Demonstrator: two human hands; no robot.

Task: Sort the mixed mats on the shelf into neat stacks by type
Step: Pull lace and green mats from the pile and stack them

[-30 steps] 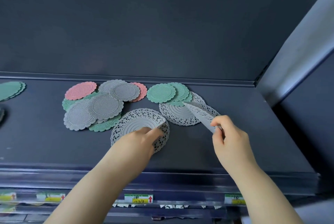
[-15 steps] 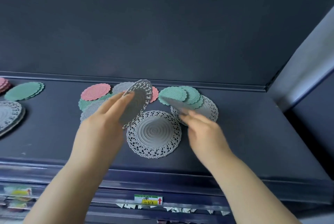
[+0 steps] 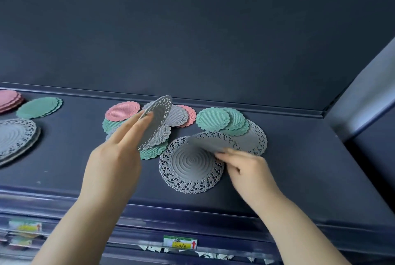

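— Which step is in hand on that shelf?
— Picking out the grey lace ones. The left hand holds an upright lace mat on edge above the mixed pile. Its fingers lie straight along the mat's back and the thumb is hidden, so I'd guess a pinch.
— And the right hand?
— It pinches the rim of a lifted lace mat, raised just over a flat lace mat near the shelf's front.
— Next?
— I'd say gather those 3, then carry them to the lace stack at far left, near the green stack. A buried lace mat lies under the green mats, which need shifting beforehand
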